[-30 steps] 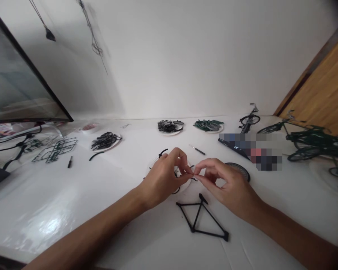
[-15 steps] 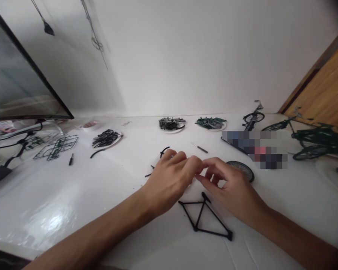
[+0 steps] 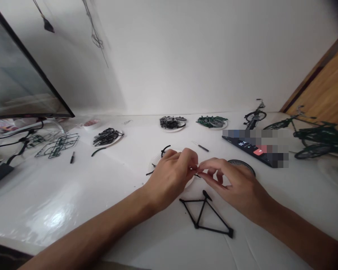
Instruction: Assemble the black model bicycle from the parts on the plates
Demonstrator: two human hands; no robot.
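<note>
My left hand [image 3: 170, 180] and my right hand [image 3: 228, 180] meet above a white paper plate [image 3: 157, 159], their fingertips pinching a tiny black plastic part [image 3: 197, 175]. The fingers hide most of this part, so its shape cannot be made out. Several small black pieces lie on the plate, partly under my left hand. Just below my right hand, a black model bicycle frame [image 3: 204, 217] lies flat on the white surface, apart from both hands. A spoked model wheel [image 3: 242, 166] sits beyond my right fingers.
A small screwdriver [image 3: 199, 146] and a phone [image 3: 248, 148] lie beyond the hands. Further back are plates of black and green parts [image 3: 107, 137], plus finished model bicycles [image 3: 321, 140]. Green sprues [image 3: 58, 146] and a monitor [image 3: 17, 75] stand at the left.
My fingertips have come back together on the small black part after parting slightly. The view has shifted a little, so the table items sit slightly further right and higher.
</note>
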